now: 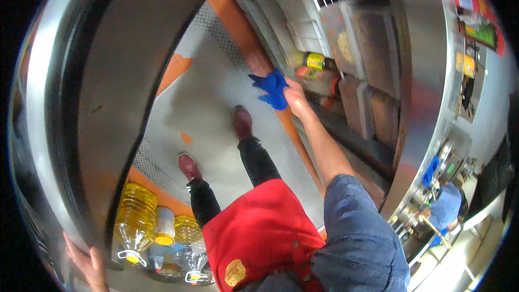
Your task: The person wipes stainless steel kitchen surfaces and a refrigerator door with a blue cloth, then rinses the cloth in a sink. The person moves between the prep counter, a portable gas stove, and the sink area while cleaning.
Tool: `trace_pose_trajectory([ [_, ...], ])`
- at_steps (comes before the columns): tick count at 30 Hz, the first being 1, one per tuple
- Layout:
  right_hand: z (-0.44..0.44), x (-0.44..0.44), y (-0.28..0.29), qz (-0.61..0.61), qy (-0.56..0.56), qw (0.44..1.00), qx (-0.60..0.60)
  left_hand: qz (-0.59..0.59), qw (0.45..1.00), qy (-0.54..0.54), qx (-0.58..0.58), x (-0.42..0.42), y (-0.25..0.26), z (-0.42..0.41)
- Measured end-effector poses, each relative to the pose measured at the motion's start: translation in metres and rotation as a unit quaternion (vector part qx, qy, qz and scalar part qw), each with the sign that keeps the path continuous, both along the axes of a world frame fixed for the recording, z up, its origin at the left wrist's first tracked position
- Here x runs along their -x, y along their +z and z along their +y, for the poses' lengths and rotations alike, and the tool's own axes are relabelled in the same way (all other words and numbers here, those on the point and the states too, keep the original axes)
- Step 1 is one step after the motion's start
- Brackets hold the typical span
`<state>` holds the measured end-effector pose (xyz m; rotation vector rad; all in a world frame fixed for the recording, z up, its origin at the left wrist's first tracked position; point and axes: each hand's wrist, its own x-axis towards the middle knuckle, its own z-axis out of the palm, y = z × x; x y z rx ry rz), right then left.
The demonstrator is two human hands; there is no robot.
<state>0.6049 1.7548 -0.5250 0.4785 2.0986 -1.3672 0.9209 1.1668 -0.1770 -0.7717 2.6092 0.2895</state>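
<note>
A crumpled blue cloth point(271, 88) is gripped in my right hand point(295, 96), which is stretched forward before the open refrigerator. Beside that hand, inside the refrigerator, lie a dark bottle with a yellow label point(318, 61) and a jar with a red lid point(318, 80). Clear plastic containers point(344, 40) with lids are stacked on its wire shelf. At the lower left, my left hand point(87, 263) rests on the edge of the refrigerator door point(52, 138), its fingers partly hidden.
Large bottles of yellow oil point(136, 215) stand on the floor at lower left, beside a white tub with a yellow lid point(165, 227). A steel counter with utensils runs along the right, where a co-worker in blue point(446, 207) is. Grey matting point(215, 89) covers the orange floor.
</note>
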Motion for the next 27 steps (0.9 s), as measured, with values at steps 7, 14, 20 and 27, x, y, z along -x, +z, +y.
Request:
trace_pose_trajectory([
  [7, -0.025, -0.068, 0.036, -0.005, 0.220, 0.959, -0.178, 0.036, 0.999, -0.034, 0.012, 0.022, -0.005, -0.009],
  [14, 0.014, -0.095, 0.110, 0.090, 0.366, 0.847, -0.376, 0.055, 0.997, -0.040, 0.034, 0.028, -0.008, -0.012],
  [20, 0.062, -0.069, 0.178, 0.134, 0.464, 0.674, -0.559, 0.051, 0.998, -0.026, 0.014, 0.018, -0.009, -0.018],
  [27, 0.118, -0.074, 0.090, 0.054, 0.529, 0.580, -0.617, 0.051, 0.999, -0.002, 0.008, -0.006, -0.003, -0.030],
])
